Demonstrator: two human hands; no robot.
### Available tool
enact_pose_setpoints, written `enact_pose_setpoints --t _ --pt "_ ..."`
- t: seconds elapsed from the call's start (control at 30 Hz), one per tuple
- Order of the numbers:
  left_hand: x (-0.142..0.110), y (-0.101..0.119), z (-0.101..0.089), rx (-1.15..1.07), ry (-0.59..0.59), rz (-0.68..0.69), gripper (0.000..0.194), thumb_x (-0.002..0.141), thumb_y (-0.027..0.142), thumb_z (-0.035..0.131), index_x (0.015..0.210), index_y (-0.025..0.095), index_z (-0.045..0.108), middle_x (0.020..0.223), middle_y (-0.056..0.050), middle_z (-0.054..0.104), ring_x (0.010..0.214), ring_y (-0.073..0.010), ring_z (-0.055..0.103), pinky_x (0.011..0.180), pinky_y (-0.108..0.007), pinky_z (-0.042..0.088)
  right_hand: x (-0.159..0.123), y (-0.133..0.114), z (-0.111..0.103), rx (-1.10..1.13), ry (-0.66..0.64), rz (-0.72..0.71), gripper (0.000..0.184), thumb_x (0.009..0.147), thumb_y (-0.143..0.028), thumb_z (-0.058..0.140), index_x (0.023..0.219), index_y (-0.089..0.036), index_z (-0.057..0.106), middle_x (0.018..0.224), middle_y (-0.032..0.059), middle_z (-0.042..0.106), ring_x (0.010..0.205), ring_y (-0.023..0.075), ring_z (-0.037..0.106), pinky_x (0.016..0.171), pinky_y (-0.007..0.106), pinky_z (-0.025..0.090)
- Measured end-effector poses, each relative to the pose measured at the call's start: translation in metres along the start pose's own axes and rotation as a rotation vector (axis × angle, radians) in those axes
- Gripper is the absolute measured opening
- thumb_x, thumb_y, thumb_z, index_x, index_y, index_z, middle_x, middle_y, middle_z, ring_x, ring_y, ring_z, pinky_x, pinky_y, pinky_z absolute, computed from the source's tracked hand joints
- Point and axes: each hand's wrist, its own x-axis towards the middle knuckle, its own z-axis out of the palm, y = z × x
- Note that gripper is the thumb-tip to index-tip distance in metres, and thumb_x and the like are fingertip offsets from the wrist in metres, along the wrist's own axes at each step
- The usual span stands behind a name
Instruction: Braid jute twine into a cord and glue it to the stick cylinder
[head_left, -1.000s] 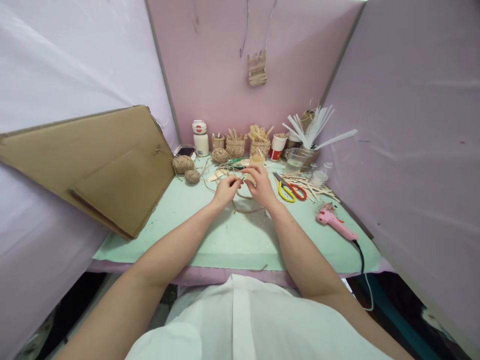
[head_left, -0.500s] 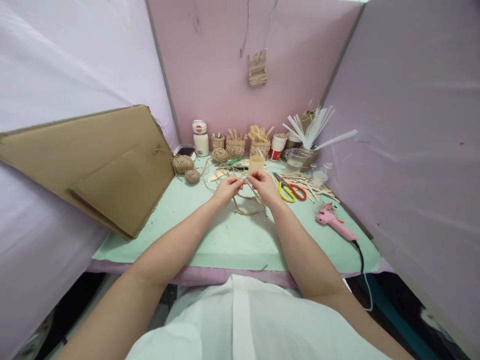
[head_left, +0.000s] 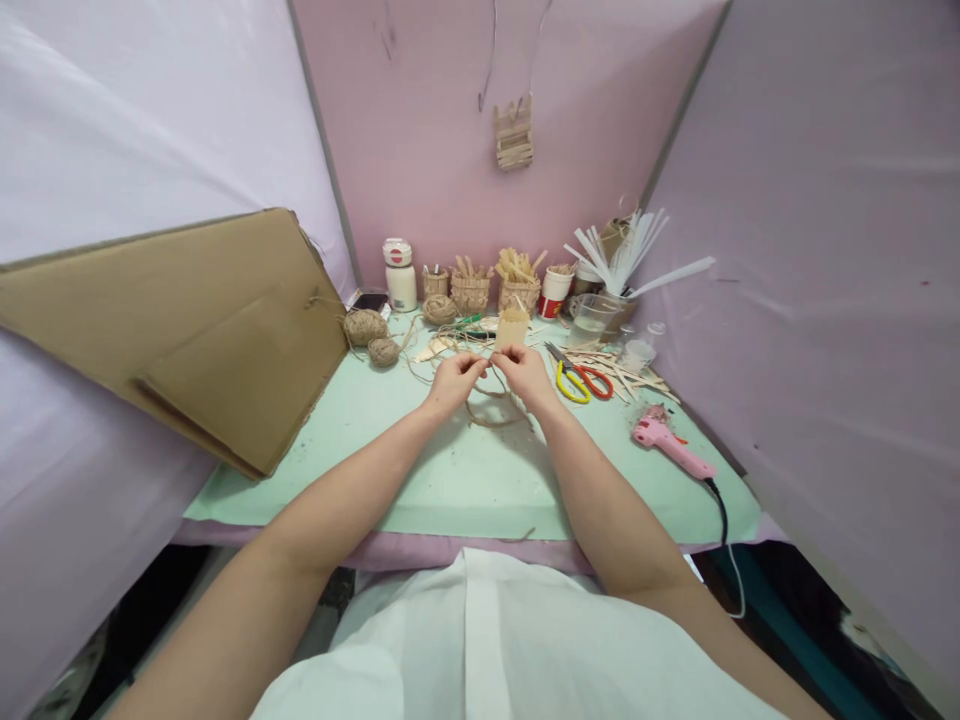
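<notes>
1. While your left hand (head_left: 459, 380) pinches the brown twine (head_left: 499, 424) between thumb and fingers, your right hand (head_left: 525, 376) grips it the same way, the fingertips of both close together.
2. Below your hands, the twine forms loose loops over the middle of the pale green surface (head_left: 465, 485); you cannot tell how much of it touches down.
3. Just beyond your right hand is a small pale wooden piece (head_left: 512, 328).
4. To that hand's right, scissors (head_left: 576, 381) with one yellow and one red handle lie beside scattered wooden strips (head_left: 619, 372).
5. Nearer you on the right lies a pink glue gun (head_left: 671, 446), its cord running off the edge.
6. On your left, two twine balls (head_left: 365, 327) sit near a large cardboard panel (head_left: 247, 330).
</notes>
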Motion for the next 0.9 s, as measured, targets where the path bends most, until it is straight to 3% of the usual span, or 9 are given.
enact_pose_setpoints --t 0.27,0.4,0.53,0.77,0.9 --pt "0.002 0.005 0.000 -0.426 -0.091 -0.237 0.019 0.069 0.030 0.064 0.065 0.012 0.059 0.055 0.002 0.049 0.042 -0.0033 0.027 0.043 -0.022 0.015 0.000 -0.002 -0.002 0.446 -0.172 0.191 0.017 0.061 -0.031 0.065 0.071 -0.019 0.059 0.063 -0.0054 0.052 0.061 0.0087 0.044 0.055 0.021 0.033" --pt "0.003 0.006 -0.002 -0.563 -0.160 -0.254 0.018 0.066 0.027 0.069 0.067 0.011 0.059 0.054 0.004 0.044 0.044 -0.0027 0.028 0.043 -0.020 0.016 -0.001 -0.007 -0.006 0.687 -0.328 0.340 0.020 0.060 -0.027 0.068 0.074 -0.019 0.057 0.066 -0.0061 0.054 0.059 0.0068 0.043 0.055 0.020 0.034" --pt "0.002 0.007 -0.002 -0.599 -0.183 -0.226 0.018 0.068 0.026 0.069 0.069 0.011 0.060 0.050 0.007 0.033 0.043 -0.0030 0.024 0.043 -0.020 0.015 0.000 -0.008 -0.008 0.821 -0.359 0.441 0.019 0.059 -0.021 0.069 0.071 -0.019 0.055 0.065 -0.0064 0.055 0.056 0.0055 0.041 0.051 0.018 0.031" --pt "0.002 0.008 0.001 -0.590 -0.160 -0.158 0.017 0.068 0.027 0.070 0.069 0.012 0.061 0.046 0.008 0.029 0.042 -0.0033 0.022 0.044 -0.020 0.015 0.003 -0.005 -0.008 0.832 -0.352 0.479 0.012 0.060 -0.020 0.062 0.067 -0.019 0.052 0.061 -0.0056 0.055 0.055 0.0070 0.043 0.054 0.021 0.032" --pt "0.003 0.007 -0.001 -0.544 -0.171 -0.160 0.019 0.068 0.028 0.069 0.075 0.011 0.064 0.046 0.008 0.031 0.042 -0.0037 0.022 0.044 -0.021 0.014 0.005 0.002 -0.002 0.611 -0.189 0.299 0.010 0.062 -0.026 0.061 0.068 -0.020 0.055 0.066 -0.0048 0.058 0.064 0.0097 0.049 0.063 0.024 0.037"
